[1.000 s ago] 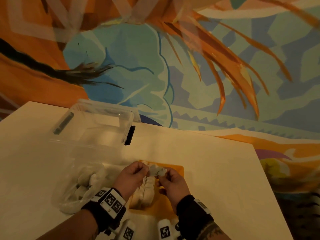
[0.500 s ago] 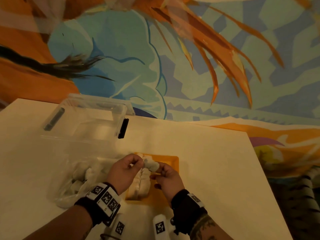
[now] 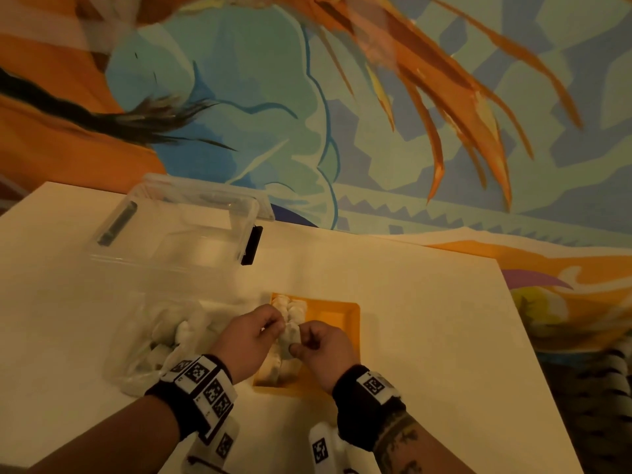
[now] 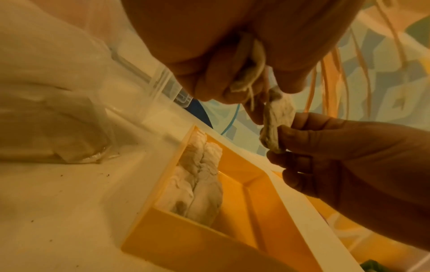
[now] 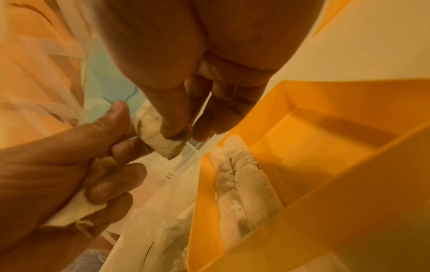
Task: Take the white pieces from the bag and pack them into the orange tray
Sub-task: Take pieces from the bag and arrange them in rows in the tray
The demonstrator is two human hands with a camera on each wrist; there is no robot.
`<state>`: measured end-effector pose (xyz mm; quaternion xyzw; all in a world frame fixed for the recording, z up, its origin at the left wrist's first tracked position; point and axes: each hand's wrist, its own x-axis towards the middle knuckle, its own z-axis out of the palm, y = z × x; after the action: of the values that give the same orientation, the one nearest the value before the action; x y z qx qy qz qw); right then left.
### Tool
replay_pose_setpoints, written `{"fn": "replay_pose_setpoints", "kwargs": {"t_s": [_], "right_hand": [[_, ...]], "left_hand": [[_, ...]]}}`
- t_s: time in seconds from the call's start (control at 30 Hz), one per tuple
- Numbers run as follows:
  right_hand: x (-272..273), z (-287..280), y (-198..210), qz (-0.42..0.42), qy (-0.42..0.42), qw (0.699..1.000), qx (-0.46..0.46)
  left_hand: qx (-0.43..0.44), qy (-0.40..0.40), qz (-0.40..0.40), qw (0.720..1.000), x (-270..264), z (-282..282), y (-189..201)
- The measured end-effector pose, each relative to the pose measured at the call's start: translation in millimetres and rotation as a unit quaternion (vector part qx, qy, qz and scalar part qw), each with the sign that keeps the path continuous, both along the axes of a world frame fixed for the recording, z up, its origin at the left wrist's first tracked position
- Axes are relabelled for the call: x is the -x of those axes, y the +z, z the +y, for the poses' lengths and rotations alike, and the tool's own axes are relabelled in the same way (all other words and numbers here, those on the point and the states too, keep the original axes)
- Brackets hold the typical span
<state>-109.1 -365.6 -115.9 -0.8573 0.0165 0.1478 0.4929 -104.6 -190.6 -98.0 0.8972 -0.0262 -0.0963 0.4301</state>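
Crumpled white fabric piece (image 4: 277, 121) pinched between left hand (image 3: 251, 340) and right hand (image 3: 325, 347) fingertips, held above shallow orange plastic tray (image 3: 345, 316) with packed white pieces (image 4: 200, 178), clear plastic bag (image 3: 160, 336) beside left hand.

On the table (image 3: 427, 319), the tray (image 3: 345, 316) is sitting just right of the bag (image 3: 160, 336), with the clear box (image 3: 178, 234) lying behind the bag, pieces (image 4: 200, 176) resting in the tray's left compartment, and both hands (image 3: 249, 340) hovering above it.
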Motion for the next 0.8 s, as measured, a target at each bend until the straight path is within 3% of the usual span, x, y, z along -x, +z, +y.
{"fn": "replay_pose_setpoints", "kwargs": {"t_s": [0.13, 0.43, 0.53, 0.6, 0.67, 0.73, 0.8], "right_hand": [[0.4, -0.1, -2.0, 0.042, -0.051, 0.991, -0.112], [-5.4, -6.5, -14.2, 0.017, -0.048, 0.997, -0.049], [-8.5, -12.2, -20.2, 0.048, -0.094, 0.993, -0.055], [-7.8, -14.9, -27.6, 0.088, -0.081, 0.993, -0.007], [-5.8, -14.4, -37.5, 0.126, -0.006, 0.986, 0.110], [-4.1, -10.8, -42.2, 0.157, 0.051, 0.967, 0.195], [-5.7, -6.6, -48.1, 0.187, 0.062, 0.955, 0.222]], "left_hand": [[0.058, 0.022, 0.012, 0.998, 5.9, -1.8, -1.4], [0.097, 0.050, 0.018, 0.994, -3.1, 6.8, -14.9], [0.023, 0.102, 0.032, 0.994, -9.4, 21.2, -26.2], [-0.044, 0.104, 0.076, 0.991, -11.8, 29.9, -35.7], [-0.087, 0.077, 0.139, 0.984, -10.9, 34.2, -45.5], [-0.097, 0.044, 0.177, 0.978, -8.1, 35.2, -53.0], [-0.103, 0.018, 0.194, 0.976, -6.0, 35.1, -58.2]]}}
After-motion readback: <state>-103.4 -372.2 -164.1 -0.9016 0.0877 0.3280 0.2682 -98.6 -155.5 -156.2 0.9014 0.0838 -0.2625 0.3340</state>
